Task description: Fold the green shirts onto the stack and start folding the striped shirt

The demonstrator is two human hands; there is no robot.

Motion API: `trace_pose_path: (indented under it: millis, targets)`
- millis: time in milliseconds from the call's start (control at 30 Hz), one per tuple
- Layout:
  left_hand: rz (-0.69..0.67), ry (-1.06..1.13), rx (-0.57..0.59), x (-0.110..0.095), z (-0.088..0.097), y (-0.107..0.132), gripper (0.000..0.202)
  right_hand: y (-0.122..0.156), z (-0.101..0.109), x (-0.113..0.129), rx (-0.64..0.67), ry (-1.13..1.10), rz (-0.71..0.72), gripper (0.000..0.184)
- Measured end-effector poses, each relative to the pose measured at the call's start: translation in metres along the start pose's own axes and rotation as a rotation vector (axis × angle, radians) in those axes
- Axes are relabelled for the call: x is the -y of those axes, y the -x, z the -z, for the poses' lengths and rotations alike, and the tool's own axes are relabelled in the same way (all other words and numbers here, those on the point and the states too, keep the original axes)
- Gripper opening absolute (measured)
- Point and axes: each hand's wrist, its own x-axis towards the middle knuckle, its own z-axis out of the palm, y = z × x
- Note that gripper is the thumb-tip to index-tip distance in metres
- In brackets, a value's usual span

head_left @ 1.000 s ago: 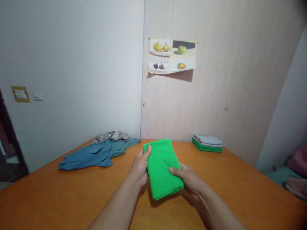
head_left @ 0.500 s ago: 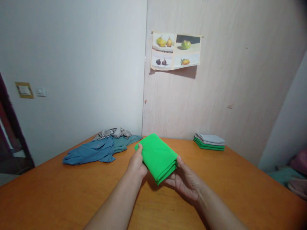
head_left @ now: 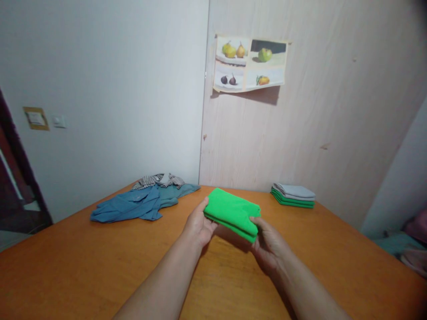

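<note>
A folded bright green cloth point(head_left: 232, 212) is held just above the orange wooden table point(head_left: 100, 266), near its middle. My left hand point(head_left: 198, 226) grips the cloth's left end with the thumb on top. My right hand point(head_left: 269, 242) holds its right end from below, thumb over the edge. Farther back and to the right, a small stack of folded cloths point(head_left: 294, 195), grey on top of green, lies on the table close to the wall.
A heap of unfolded blue and teal garments point(head_left: 142, 206) with a striped piece point(head_left: 156, 180) lies at the back left of the table. A fruit picture point(head_left: 250, 63) hangs on the wooden wall. Bedding point(head_left: 405, 242) shows at far right.
Both hands have lifted the green cloth off the table and turned it from lengthwise to crosswise, carrying it slightly away and to the right.
</note>
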Motion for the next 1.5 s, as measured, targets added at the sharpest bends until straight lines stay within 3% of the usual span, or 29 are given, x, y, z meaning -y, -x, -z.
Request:
trace_pose_path:
  millis: [167,333,467,667,833,1000,1267,1500]
  targets:
    - [0.085,-0.078,0.021,0.005,0.005,-0.004,0.023,-0.004,0.01,0.016,-0.261,0.046,0.027,0.014]
    - [0.202,-0.161,0.091,0.006,0.01,-0.007,0.056,-0.008,0.021,0.024,-0.303,0.062,-0.001,0.011]
    - [0.273,-0.22,0.199,0.007,0.009,-0.003,0.069,-0.009,0.024,0.027,-0.274,0.026,-0.017,0.013]
    - [0.278,-0.244,0.187,0.013,0.008,0.001,0.037,-0.003,0.016,0.033,-0.24,-0.013,0.004,0.012]
    - [0.252,-0.212,0.176,0.012,0.009,-0.001,0.033,0.004,0.013,0.037,-0.032,0.029,-0.026,0.034]
    - [0.222,-0.18,0.213,0.013,0.011,-0.006,0.033,0.004,0.016,0.032,0.096,0.016,-0.001,0.034]
    - [0.154,-0.181,0.276,0.02,0.014,-0.012,0.028,-0.003,0.025,0.028,0.077,0.081,0.108,0.032]
    - [0.181,-0.198,0.168,0.017,0.01,-0.006,0.032,-0.003,0.025,0.028,0.073,0.098,0.124,0.038]
